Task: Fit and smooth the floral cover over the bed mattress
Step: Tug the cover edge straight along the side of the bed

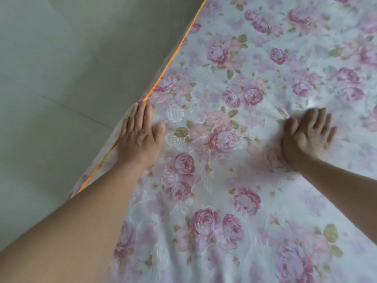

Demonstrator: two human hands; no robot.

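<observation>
A white cover printed with pink roses [255, 82] lies spread over the mattress and fills most of the head view. An orange piped edge [175, 52] runs diagonally along the mattress's left side. My left hand [138, 135] rests flat, palm down, on the cover right at that edge, fingers together and pointing away from me. My right hand [308, 133] presses on the cover further right, fingers spread and blurred, with small creases bunched in the fabric just beyond its fingertips. Neither hand grips anything.
Grey tiled floor [61, 68] lies to the left of the mattress edge, with a grout line crossing it. The cover shows soft wrinkles near the bottom of the view.
</observation>
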